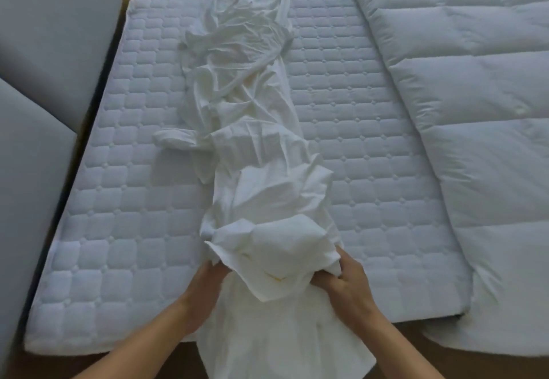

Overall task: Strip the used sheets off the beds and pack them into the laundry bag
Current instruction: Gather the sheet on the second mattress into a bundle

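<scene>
The white sheet [252,129] lies off the bed's corners and bunched into a long crumpled rope down the middle of the quilted mattress [118,200], running from 12 o'clock at the head to 6 o'clock, where its near end spills over the foot edge. There both hands hold it: the right hand [347,283], at about 5 o'clock, has its fingers [325,282] curled into the wad of cloth, and the left hand [205,289], at about 7 o'clock, grips the same wad from the other side, its fingers buried under a fold, so I cannot tell exactly how they lie. The stripping looks done for this bed, and the step in hand seems to be gathering the sheet into a bundle. The next move likely calls for drawing the far length in toward 6 o'clock, hand over hand, until the whole sheet is compact enough to carry. No laundry bag is in view. A puffy duvet [475,111] lies at 3 o'clock beside the mattress, and grey padded panels [44,51] stand at 9 o'clock.
</scene>
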`<state>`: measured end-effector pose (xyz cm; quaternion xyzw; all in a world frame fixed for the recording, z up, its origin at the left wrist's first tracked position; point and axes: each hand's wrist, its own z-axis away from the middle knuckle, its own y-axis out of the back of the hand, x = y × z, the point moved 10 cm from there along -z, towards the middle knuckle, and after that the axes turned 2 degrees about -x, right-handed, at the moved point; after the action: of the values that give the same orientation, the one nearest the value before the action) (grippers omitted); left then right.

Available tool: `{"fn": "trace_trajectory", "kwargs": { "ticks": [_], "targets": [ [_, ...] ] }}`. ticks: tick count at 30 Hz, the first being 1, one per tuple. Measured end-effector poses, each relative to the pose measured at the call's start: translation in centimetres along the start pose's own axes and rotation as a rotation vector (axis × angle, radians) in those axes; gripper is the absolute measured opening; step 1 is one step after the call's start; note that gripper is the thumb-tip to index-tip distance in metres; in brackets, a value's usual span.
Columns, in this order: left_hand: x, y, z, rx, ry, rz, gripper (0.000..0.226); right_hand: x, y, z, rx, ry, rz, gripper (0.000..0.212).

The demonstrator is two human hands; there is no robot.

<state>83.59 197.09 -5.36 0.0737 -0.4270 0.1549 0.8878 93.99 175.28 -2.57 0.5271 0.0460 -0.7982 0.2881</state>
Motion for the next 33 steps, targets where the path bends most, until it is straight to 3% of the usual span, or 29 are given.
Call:
{"fn": "trace_trajectory", "kwargs": {
  "ticks": [3, 5, 7, 9, 12, 14, 17, 22, 25, 27, 30, 33],
  "targets": [
    [3.8, 1.1, -0.8, 0.209, -0.148, 0.032, 0.080, -2.1, 0.1, -1.7, 0.079, 0.019, 0.160, 0.047],
    [6.5, 2.2, -2.9, 0.381, -0.230, -0.005, 0.082, -3.2, 0.4, -4.2, 0.134, 0.003, 0.300, 0.062],
    [8.6, 2.8, -5.4, 0.513, -0.272, -0.113, 0.088, -3.9, 1.0, -6.9, 0.213, -0.045, 0.356, 0.076],
    [10.5, 2.8, -7.7, 0.598, -0.347, -0.297, 0.090, -4.9, 1.4, -9.3, 0.305, -0.041, 0.474, 0.078],
    [11.7, 1.1, -11.2, 0.582, -0.388, -0.584, 0.076, -5.5, 1.0, -13.1, 0.387, 0.093, 0.589, 0.075],
    [11.4, 0.6, -12.9, 0.601, -0.360, -0.755, 0.083, -4.9, 0.4, -15.1, 0.406, 0.202, 0.584, 0.082],
    [10.3, 0.9, -16.1, 0.596, -0.269, -0.822, 0.078, -3.5, 0.0, -17.6, 0.399, 0.354, 0.556, 0.089],
    [4.5, -0.1, -21.1, 0.410, 0.075, -1.080, 0.069, 2.3, -2.0, -22.1, 0.114, 0.148, 0.906, 0.086],
    [5.3, -0.1, -22.1, 0.429, 0.087, -1.138, 0.065, 0.2, -0.1, -23.9, 0.172, 0.077, 0.610, 0.073],
    [8.6, 0.7, -22.1, 0.529, -0.027, -1.137, 0.074, -4.2, 0.5, -24.2, 0.310, 0.196, 0.447, 0.073],
    [13.1, 2.7, -22.6, 0.692, -0.204, -1.082, 0.075, -9.8, -0.9, -26.2, 0.373, 0.307, 0.353, 0.093],
    [14.9, 5.7, -25.3, 0.727, -0.159, -1.068, 0.073, -10.0, -3.9, -32.2, 0.219, 0.187, 0.641, 0.126]
  ]
}}
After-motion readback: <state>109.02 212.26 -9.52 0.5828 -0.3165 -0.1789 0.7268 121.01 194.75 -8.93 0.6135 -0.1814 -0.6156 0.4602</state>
